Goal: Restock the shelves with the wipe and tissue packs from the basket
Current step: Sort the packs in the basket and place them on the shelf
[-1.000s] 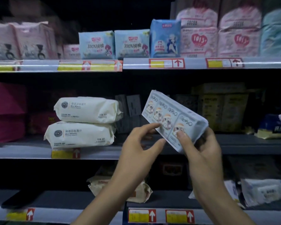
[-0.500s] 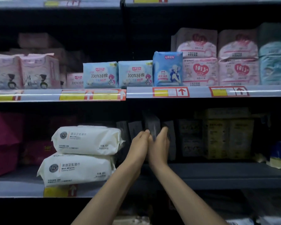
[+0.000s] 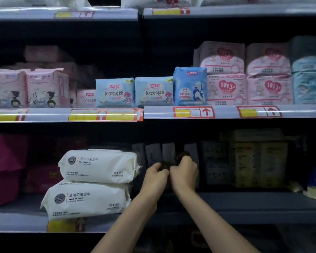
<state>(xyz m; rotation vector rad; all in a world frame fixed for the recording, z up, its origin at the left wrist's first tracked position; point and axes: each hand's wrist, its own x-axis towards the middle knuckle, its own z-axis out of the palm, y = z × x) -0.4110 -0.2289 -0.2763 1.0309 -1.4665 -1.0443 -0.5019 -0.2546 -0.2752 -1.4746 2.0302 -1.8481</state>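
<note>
Both forearms reach up from the bottom edge of the view, and the left hand (image 3: 154,177) and right hand (image 3: 184,173) meet knuckle to knuckle above the grey middle shelf (image 3: 226,207). Their fingers curl forward into shadow. The fingertips are too dark to show whether they pinch a pack or only press on one, so the grip cannot be told. They work at a row of upright packs (image 3: 169,154) standing edge-on deep on that shelf, so the step in hand looks like seating one slim pack into the row. That pack cannot be picked out from its neighbours, which all read as thin, flat, dark slabs. The next move probably calls for pushing it flush without tipping the others, then drawing both hands back to fetch more stock; the basket is out of view. Just left of the hands lie two plump white wet wipe packs (image 3: 98,166), stacked flat with the lower one near the shelf lip. To the right stand yellow boxes (image 3: 257,161). Farther up, blue packs (image 3: 153,92) front the shelf above.
</note>
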